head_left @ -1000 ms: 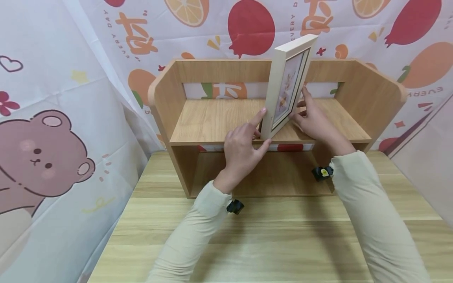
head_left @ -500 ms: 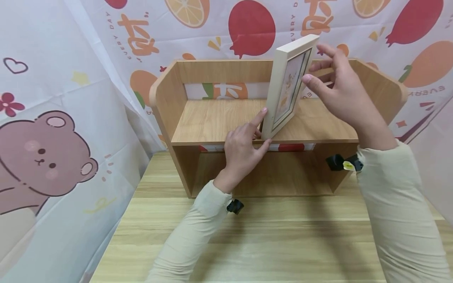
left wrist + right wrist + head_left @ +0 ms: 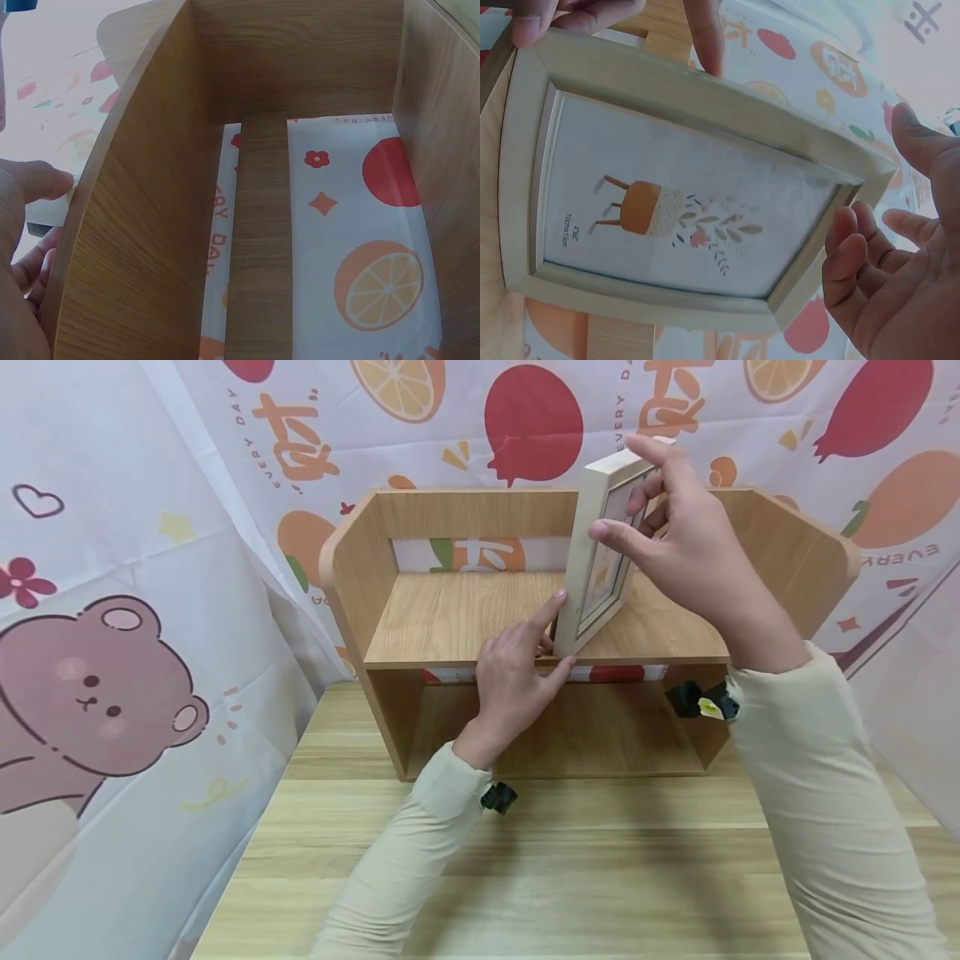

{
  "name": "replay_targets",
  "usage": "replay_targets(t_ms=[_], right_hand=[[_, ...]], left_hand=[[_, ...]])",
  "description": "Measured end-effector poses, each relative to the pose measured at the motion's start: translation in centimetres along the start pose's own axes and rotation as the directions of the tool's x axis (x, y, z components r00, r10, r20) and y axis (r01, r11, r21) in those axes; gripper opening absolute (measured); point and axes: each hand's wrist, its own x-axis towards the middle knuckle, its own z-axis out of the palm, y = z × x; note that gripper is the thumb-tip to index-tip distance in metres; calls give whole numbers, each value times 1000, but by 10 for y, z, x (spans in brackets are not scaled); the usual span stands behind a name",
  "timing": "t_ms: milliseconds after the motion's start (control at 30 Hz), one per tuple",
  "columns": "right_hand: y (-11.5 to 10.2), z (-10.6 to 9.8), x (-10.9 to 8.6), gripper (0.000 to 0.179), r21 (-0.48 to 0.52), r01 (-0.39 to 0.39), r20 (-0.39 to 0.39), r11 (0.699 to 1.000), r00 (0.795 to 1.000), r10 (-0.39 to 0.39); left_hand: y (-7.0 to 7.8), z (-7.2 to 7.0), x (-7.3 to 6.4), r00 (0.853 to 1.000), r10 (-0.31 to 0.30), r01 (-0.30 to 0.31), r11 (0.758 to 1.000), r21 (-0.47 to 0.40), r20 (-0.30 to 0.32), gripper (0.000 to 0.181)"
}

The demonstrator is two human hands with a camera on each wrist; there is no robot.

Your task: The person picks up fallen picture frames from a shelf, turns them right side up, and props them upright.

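A cream picture frame (image 3: 579,560) stands upright on the upper board of a wooden desk shelf (image 3: 450,618), its narrow side toward me. Behind its glass, the right wrist view shows a print of a plant in an orange pot (image 3: 639,208). My left hand (image 3: 517,681) holds the frame's lower front corner, index finger along the side and thumb at the bottom. My right hand (image 3: 693,543) is raised at the frame's upper part, thumb and fingers apart and loosely bent. In the right wrist view its fingers (image 3: 847,255) lie at the frame's upper end; contact is hard to tell.
The shelf stands on a wood-grain table (image 3: 570,868). Its side panels (image 3: 356,585) rise left and right of the upper board, and a lower compartment (image 3: 570,727) lies beneath. Fruit-print cloth (image 3: 450,435) hangs behind; a bear-print cloth (image 3: 90,693) hangs at the left.
My right hand has risen from the frame's lower right side, drawn off to the right, then come back left to its upper part. The left hand and the frame have hardly moved.
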Motion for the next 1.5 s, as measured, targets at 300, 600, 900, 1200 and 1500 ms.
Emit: replay_targets(t_ms=[300, 600, 900, 1200, 1500], right_hand=[[-8, 11, -2, 70, -99, 26, 9, 995, 1000, -26], [-8, 25, -1, 68, -106, 9, -27, 994, 1000, -12], [-12, 39, 1, 72, -145, -34, -105, 989, 994, 19], [-12, 45, 0, 77, -231, -46, -174, 972, 985, 5], [-9, 46, -1, 71, -220, -67, -236, 973, 972, 14]], left_hand=[[0, 1, 1, 1000, 4, -3, 1000, -11, 7, 68], [-1, 1, -1, 1000, 7, -7, 1000, 3, 7, 70], [-1, -1, -2, 1000, 6, -6, 1000, 8, 22, 69], [1, -1, -2, 1000, -6, 6, 999, 39, 12, 64], [4, 1, -2, 1000, 12, -11, 997, 74, -4, 64]])
